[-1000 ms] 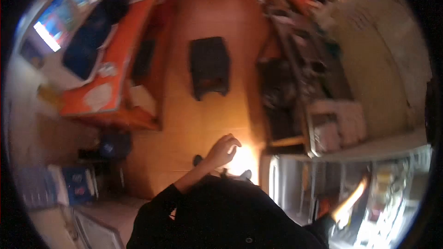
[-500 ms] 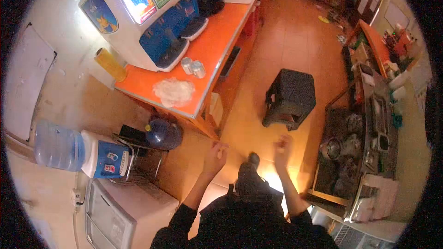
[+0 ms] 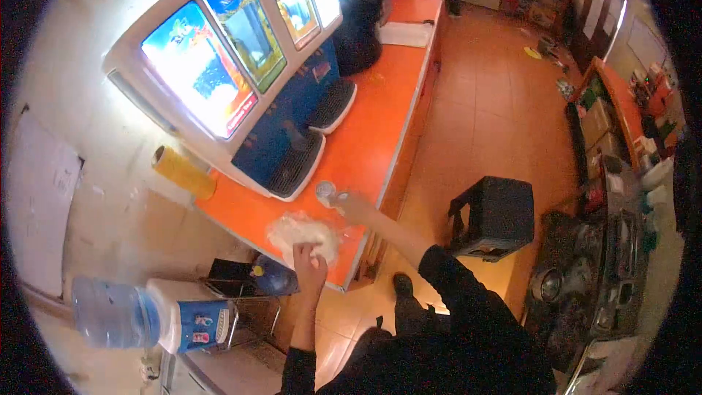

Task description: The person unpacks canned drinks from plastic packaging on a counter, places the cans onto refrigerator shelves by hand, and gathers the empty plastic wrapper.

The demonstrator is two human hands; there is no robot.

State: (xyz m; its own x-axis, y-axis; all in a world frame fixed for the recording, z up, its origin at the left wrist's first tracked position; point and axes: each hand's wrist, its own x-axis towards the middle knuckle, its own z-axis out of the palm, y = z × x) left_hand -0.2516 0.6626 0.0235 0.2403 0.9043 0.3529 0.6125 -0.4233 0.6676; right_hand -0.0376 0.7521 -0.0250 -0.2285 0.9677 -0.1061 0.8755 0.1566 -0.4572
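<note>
Over the near end of the orange counter [image 3: 369,153], my left hand [image 3: 310,267] is at the edge of a whitish, uneven heap [image 3: 289,232], either touching it or just above. Its fingers are slightly bent and apart, with nothing seen in them. My right hand [image 3: 356,209] reaches across the counter, its fingers closed around a small silver can that they mostly hide. Right beside those fingers stands another silver can [image 3: 325,192]. Whether the heap is dough or a crumpled sheet I cannot make out.
A lit drink dispenser [image 3: 285,80] stands along the counter's wall side. Near the corner is a yellow roll [image 3: 183,172]. Below left are a water dispenser [image 3: 197,322] and a blue bottle [image 3: 274,276]. A black stool [image 3: 501,212] stands on the floor, with a cluttered rack [image 3: 585,278] at right.
I have moved closer to the counter. Both hands, before low over the floor, are now over the counter: left at the whitish heap, right closed on one silver can.
</note>
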